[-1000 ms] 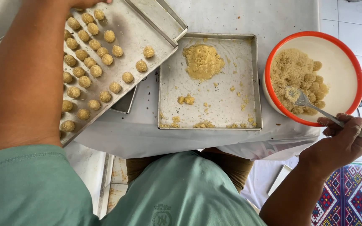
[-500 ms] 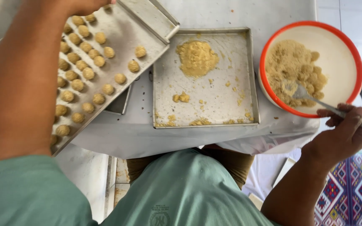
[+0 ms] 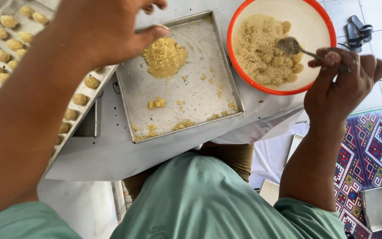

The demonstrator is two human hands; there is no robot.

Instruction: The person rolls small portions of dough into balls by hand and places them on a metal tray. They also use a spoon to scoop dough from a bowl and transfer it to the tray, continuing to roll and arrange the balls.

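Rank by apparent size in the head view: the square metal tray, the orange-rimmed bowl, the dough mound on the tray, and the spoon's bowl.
1. Square metal tray
2. Orange-rimmed bowl
3. Dough mound
4. Spoon bowl

The gaps are plain, though all lie at a similar depth.

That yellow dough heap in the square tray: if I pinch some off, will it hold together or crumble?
The dough heap looks soft and probably crumbly: loose bits lie scattered across the square tray. It likely still packs when pressed, judging by the shaped balls on the neighbouring tray. It sits as a low mound, so it seems unlikely to roll.
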